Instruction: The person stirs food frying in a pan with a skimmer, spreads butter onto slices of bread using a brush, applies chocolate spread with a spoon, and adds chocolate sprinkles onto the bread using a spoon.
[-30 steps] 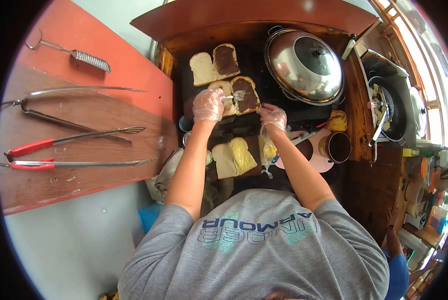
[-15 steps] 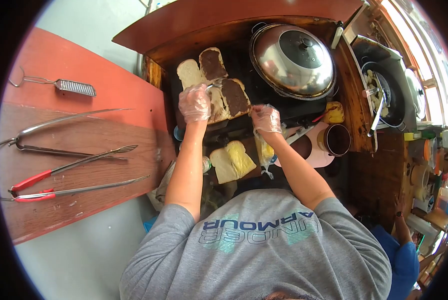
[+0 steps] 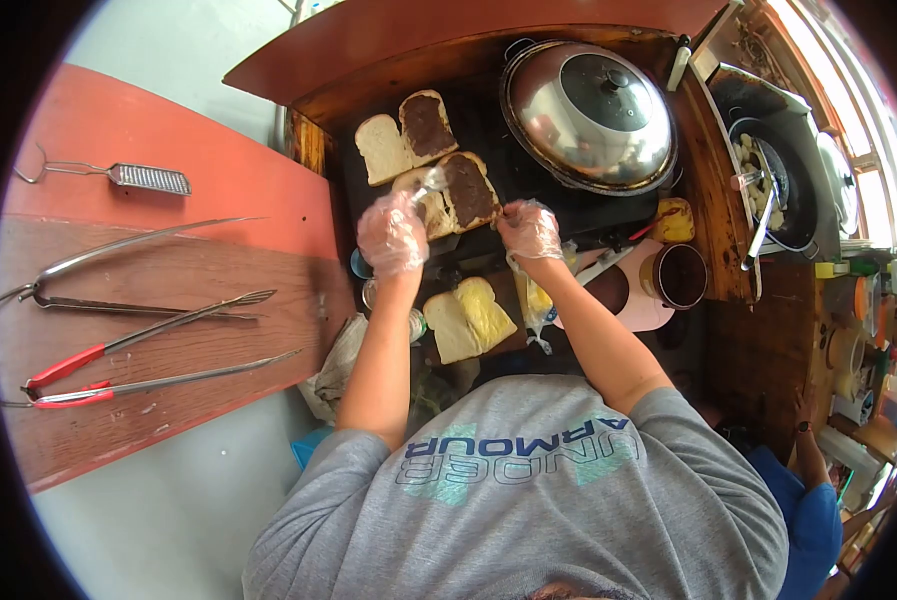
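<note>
In a clear plastic glove, my left hand (image 3: 392,234) is closed round a metal utensil (image 3: 431,184), whose end lies over the plain slice (image 3: 434,213) of the nearer bread pair. My right hand (image 3: 529,230), also gloved, pinches the lower right edge of the brown-spread slice (image 3: 470,190) beside it. Behind them on the dark griddle (image 3: 488,125) are another plain slice (image 3: 381,149) and a second brown-spread slice (image 3: 427,125). Closer to my body, a bread pair with yellow spread (image 3: 468,320) rests on a board.
A domed steel lid (image 3: 590,118) covers a pan at the griddle's right. Tongs (image 3: 158,355) and a grater (image 3: 150,178) lie on the left board. A brown container (image 3: 678,275) stands right of my right hand. At the far right are a wok (image 3: 773,185) and another person's blue sleeve (image 3: 803,520).
The view has shifted to the right. Over the nearer bread pair, the utensil in my left hand has moved from the brown slice to the plain one. My right hand stays at the bread edge.
</note>
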`<state>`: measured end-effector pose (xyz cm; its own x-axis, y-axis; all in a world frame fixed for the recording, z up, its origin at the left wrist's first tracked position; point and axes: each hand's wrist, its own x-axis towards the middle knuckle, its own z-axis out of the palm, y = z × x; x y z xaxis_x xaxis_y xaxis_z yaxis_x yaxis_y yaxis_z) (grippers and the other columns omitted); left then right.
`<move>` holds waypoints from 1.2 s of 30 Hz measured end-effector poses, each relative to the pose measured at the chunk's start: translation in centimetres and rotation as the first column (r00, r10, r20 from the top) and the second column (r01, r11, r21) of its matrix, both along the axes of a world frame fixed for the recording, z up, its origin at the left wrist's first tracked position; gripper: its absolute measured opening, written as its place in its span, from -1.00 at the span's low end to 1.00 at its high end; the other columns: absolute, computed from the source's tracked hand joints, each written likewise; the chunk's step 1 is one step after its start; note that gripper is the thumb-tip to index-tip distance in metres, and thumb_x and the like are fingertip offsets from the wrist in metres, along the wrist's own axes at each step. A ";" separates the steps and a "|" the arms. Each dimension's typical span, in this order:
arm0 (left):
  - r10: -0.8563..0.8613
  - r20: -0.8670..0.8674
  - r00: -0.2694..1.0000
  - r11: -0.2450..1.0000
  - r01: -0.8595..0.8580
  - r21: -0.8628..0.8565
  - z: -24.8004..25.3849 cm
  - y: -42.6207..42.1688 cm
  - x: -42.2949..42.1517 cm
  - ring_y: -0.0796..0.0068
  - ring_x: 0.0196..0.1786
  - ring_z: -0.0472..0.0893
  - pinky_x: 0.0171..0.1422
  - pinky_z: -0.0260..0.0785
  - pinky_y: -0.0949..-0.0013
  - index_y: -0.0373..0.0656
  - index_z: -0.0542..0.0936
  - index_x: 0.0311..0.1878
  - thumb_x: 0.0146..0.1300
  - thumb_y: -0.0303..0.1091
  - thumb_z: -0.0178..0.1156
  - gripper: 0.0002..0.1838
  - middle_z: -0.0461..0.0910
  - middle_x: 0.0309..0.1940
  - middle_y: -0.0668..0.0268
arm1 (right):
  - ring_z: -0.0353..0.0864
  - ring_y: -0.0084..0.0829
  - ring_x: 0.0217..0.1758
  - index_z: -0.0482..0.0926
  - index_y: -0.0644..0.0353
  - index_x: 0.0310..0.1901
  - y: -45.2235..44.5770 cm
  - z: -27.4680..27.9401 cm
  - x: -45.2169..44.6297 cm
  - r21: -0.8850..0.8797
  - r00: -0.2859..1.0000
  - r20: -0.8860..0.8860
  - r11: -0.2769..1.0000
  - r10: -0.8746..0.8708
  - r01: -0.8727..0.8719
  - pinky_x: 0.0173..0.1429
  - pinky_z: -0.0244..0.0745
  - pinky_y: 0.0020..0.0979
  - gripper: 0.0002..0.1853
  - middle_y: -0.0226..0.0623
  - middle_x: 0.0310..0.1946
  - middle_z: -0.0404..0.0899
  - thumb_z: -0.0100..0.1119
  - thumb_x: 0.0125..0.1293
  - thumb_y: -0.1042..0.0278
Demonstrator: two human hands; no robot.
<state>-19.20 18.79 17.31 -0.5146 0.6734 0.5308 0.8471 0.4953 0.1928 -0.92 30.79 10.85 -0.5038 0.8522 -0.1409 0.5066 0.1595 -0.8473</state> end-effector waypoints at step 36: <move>0.293 0.492 0.820 0.870 -0.015 -0.494 5.4 -6.1 -1.6 -0.11 0.02 0.71 0.12 0.55 0.03 -0.14 0.73 -0.14 0.27 -0.45 0.18 -0.82 0.73 -0.10 -0.05 | 0.54 -0.46 -0.54 0.67 0.45 -0.26 -10.6 -0.8 -6.7 -0.909 0.922 -0.273 0.387 -0.275 -0.154 -0.43 0.44 -0.41 -0.84 -0.17 -0.43 0.67 0.29 0.34 0.46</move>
